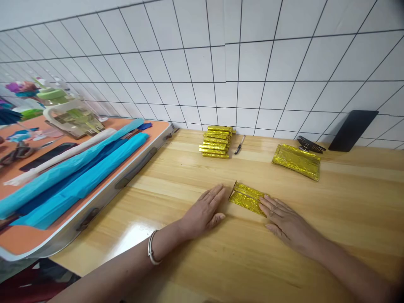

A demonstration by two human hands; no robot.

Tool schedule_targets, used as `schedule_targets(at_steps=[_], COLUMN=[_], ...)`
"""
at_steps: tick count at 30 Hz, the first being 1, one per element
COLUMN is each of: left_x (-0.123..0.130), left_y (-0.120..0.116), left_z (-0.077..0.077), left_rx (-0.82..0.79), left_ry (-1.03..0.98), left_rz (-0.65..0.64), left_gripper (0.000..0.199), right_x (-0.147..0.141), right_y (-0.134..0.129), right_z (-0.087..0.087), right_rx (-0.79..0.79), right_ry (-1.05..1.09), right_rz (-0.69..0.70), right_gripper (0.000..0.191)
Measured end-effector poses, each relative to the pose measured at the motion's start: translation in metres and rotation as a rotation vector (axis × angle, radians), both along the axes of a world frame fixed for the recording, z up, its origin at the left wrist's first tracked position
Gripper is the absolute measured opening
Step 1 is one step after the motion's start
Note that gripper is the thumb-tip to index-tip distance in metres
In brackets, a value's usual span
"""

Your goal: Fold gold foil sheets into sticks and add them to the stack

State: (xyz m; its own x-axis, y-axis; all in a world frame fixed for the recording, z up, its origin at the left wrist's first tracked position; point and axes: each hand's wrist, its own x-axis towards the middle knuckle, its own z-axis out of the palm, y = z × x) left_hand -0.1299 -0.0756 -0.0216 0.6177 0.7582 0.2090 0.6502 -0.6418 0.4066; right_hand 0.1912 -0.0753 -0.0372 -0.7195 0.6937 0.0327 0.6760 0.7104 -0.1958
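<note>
A crinkled gold foil sheet (pixel 248 197) lies flat on the wooden table, with a fold line running along it and a thin dark edge at its left end. My right hand (pixel 285 221) rests on the sheet's right end, fingers stretched out and covering that part. Just left of the sheet, my left hand (pixel 206 210) lies flat on the table, fingers extended and holding nothing. Farther back is a stack of narrow gold foil strips or rolls (pixel 216 143). A flat pile of gold foil sheets (pixel 296 162) sits to the right.
Beside the strips lies a pen (pixel 240 144). A black hair clip (pixel 311 144) and a dark upright panel (pixel 352 130) stand near the tiled wall. On the left, an orange-topped case (pixel 110 124) carries rolled blue paper (pixel 82 176), scissors (pixel 17 152) and a phone (pixel 47 156).
</note>
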Motion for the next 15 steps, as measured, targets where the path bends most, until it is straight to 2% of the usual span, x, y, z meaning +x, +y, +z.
schedule_targets(at_steps=[3, 6, 11, 15], left_x=[0.001, 0.014, 0.021, 0.021], left_y=[0.022, 0.037, 0.046, 0.048], left_z=[-0.002, -0.001, -0.003, -0.004], left_rx=[0.026, 0.056, 0.062, 0.044], left_ry=[0.154, 0.2, 0.208, 0.213], left_rz=[-0.106, -0.178, -0.237, -0.236], left_gripper=[0.077, 0.079, 0.076, 0.069], right_x=[0.001, 0.003, 0.003, 0.003], right_y=[0.011, 0.021, 0.027, 0.029], right_z=[0.003, 0.006, 0.01, 0.011], right_rx=[-0.02, -0.029, -0.026, -0.014], right_ry=[0.01, 0.045, 0.06, 0.069], right_rz=[0.032, 0.062, 0.084, 0.098], right_gripper=[0.052, 0.052, 0.05, 0.051])
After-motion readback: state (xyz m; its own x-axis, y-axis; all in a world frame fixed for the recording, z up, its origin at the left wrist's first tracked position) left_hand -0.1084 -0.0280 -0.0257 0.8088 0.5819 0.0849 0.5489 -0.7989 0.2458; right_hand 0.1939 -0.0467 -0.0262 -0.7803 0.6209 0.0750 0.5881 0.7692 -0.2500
